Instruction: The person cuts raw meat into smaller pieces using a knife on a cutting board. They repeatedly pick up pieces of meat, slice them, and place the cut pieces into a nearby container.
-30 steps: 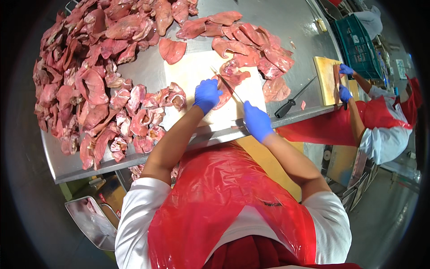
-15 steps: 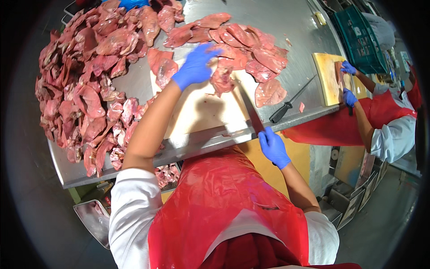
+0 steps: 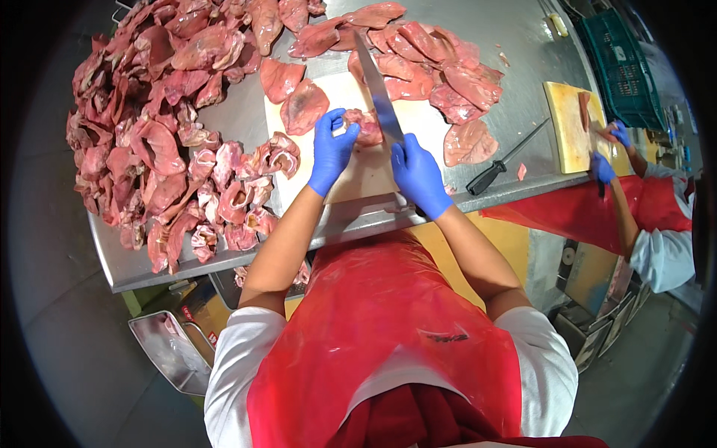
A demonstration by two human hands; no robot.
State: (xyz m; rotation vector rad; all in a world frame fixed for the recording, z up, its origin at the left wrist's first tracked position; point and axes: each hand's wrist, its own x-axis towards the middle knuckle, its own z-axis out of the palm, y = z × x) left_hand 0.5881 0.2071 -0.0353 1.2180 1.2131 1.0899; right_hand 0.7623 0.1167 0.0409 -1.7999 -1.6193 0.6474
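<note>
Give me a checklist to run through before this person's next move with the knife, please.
1. Knife gripped: ok, the right hand is closed around its handle end.
2. Left hand clear of the blade: ok, it appears close but apart.
3. Small meat piece held firmly: cannot tell, the left hand is at its edge.
4. Piece lying flat: not ok, it looks bunched up over the white cutting board.
5. Sharpening steel out of the way: ok, it is on the metal table, right of the board.
</note>
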